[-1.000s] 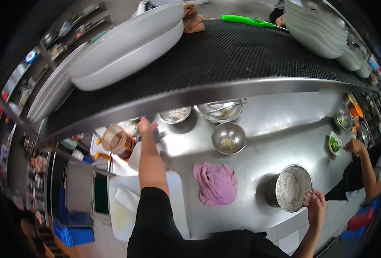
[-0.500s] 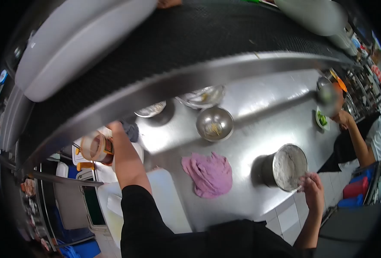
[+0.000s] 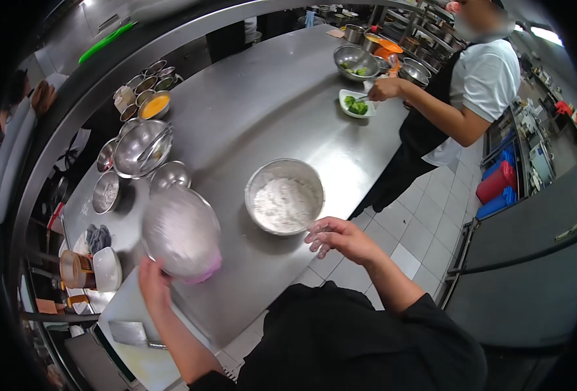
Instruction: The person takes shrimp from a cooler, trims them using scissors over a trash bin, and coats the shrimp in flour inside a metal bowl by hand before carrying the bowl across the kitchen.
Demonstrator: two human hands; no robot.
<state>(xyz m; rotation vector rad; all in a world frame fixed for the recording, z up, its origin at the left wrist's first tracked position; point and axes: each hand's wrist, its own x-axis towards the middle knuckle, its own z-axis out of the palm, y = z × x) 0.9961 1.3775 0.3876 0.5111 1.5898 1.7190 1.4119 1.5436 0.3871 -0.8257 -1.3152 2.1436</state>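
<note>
My left hand (image 3: 153,281) grips the near rim of a wide metal bowl (image 3: 181,231), smeared by motion, with pale contents. The bowl hangs over the pink cloth (image 3: 205,269), of which only an edge shows. My right hand (image 3: 334,238) has white powder on its fingertips, which are apart and hold nothing. It is beside the near right rim of a deep metal pot (image 3: 285,197) with white flour-like powder inside. Behind the wide bowl stands a small metal bowl (image 3: 170,177).
A cleaver (image 3: 129,333) lies on the white cutting board (image 3: 146,362) at lower left. Metal bowls (image 3: 142,148) line the left side under the shelf rail (image 3: 190,29). At right, a person (image 3: 461,91) holds a utensil over a dish of green vegetables (image 3: 356,105).
The view has swung to the right. My left hand has come back from the far left and now holds the wide bowl over the cloth. My right hand stays by the pot.
</note>
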